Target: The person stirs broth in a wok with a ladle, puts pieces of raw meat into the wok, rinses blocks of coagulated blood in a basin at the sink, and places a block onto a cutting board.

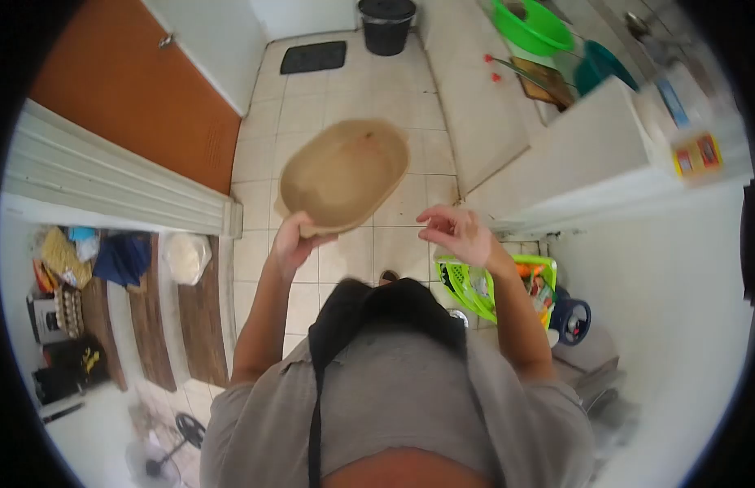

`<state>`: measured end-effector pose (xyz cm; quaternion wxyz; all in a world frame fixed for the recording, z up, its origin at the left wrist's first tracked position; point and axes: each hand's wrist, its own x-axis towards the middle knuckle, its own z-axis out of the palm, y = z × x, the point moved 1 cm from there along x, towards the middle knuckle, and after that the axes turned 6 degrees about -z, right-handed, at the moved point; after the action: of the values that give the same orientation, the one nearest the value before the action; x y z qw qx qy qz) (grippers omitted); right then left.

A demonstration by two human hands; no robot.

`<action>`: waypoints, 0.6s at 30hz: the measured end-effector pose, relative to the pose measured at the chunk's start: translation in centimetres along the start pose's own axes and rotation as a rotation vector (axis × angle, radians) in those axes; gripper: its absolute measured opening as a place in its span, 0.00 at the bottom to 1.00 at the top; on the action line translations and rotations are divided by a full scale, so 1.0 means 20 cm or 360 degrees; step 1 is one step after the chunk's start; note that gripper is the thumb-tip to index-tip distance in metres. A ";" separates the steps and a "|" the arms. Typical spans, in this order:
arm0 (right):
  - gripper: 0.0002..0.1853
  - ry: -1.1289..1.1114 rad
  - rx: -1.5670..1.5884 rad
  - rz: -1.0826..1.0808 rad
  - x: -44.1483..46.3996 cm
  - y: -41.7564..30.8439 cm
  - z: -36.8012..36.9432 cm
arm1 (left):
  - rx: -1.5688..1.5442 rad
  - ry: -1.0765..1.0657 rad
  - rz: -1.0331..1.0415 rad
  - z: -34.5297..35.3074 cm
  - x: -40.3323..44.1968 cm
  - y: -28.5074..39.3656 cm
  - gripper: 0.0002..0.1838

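A beige oval basin point(337, 175) is held out in front of me over the tiled floor, its hollow side toward me. There are brownish marks inside it near the far end. My left hand point(294, 244) grips its near left rim, with the thumb over the edge. Apart from the basin, my right hand point(459, 234) hangs in the air to the right, fingers loosely curled and spread, with nothing in it. Below that hand is a bright green basket point(475, 286) with colourful packets in it.
At the upper right, a counter carries a green basin point(532, 28), a teal bowl point(601, 69), a knife and a chopping board point(536, 85). A black bin point(386, 28) and a dark mat point(312, 57) lie ahead. Wooden steps point(198, 317) are on the left.
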<state>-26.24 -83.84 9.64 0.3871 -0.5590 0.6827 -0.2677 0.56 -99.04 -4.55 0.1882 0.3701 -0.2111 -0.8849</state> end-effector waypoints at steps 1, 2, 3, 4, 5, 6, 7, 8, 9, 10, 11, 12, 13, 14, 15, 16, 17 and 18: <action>0.13 -0.0050 -0.0020 -0.0039 0.17 -0.02 -0.05 | -0.0030 0.0047 -0.0004 0.02 0.09 0.11 0.27; 0.13 -0.0073 -0.0001 -0.0110 0.33 0.01 -0.09 | -0.0017 0.0067 0.0042 0.04 0.19 0.22 0.26; 0.13 -0.0096 0.0004 -0.0114 0.48 0.03 -0.15 | 0.0003 0.0075 0.0089 0.07 0.29 0.33 0.26; 0.13 -0.0105 0.0009 -0.0105 0.57 0.05 -0.22 | 0.0026 0.0103 0.0152 0.12 0.36 0.40 0.25; 0.13 -0.0105 0.0010 -0.0094 0.73 0.06 -0.30 | 0.0030 0.0097 0.0166 0.13 0.49 0.51 0.25; 0.13 -0.0093 0.0009 -0.0093 0.90 0.08 -0.37 | 0.0046 0.0112 0.0175 0.13 0.64 0.63 0.25; 0.13 -0.0071 0.0027 -0.0093 1.03 0.11 -0.45 | 0.0070 0.0115 0.0177 0.13 0.79 0.74 0.26; 0.12 -0.0028 0.0032 -0.0101 1.18 0.14 -0.54 | 0.0096 0.0072 0.0180 0.12 0.96 0.87 0.26; 0.12 0.0043 0.0022 -0.0094 1.33 0.19 -0.63 | 0.0087 0.0081 0.0175 0.11 1.13 1.00 0.27; 0.12 0.0073 0.0081 -0.0062 1.47 0.25 -0.73 | 0.0097 0.0065 0.0172 0.14 1.32 1.16 0.28; 0.12 0.0131 0.0151 -0.0035 1.39 0.29 -0.80 | 0.0180 -0.0033 0.0166 0.25 1.35 1.21 0.28; 0.12 0.0234 0.0144 -0.0014 1.45 0.30 -0.91 | 0.0198 -0.0066 0.0162 0.32 1.48 1.33 0.26; 0.12 0.0282 0.0103 0.0040 1.53 0.32 -1.02 | 0.0202 -0.0091 0.0160 0.39 1.64 1.48 0.24; 0.12 0.0317 0.0073 0.0095 1.55 0.34 -1.10 | 0.0231 -0.0175 0.0109 0.44 1.79 1.58 0.23; 0.12 0.0376 0.0080 0.0122 1.61 0.35 -1.20 | 0.0268 -0.0220 0.0079 0.55 1.95 1.71 0.23; 0.13 0.0456 0.0119 0.0180 1.65 0.35 -1.29 | 0.0365 -0.0163 0.0130 0.67 2.09 1.85 0.24; 0.14 0.0529 0.0159 0.0234 1.70 0.35 -1.38 | 0.0458 -0.0102 0.0186 0.78 2.23 1.99 0.25; 0.14 0.0571 0.0174 0.0242 1.69 0.36 -1.44 | 0.0494 -0.0061 0.0240 0.93 2.33 2.07 0.25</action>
<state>-56.61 -116.92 12.16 0.3083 -0.4272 0.7654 -0.3697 -36.19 -152.30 1.71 0.1906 0.3608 -0.3758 -0.8320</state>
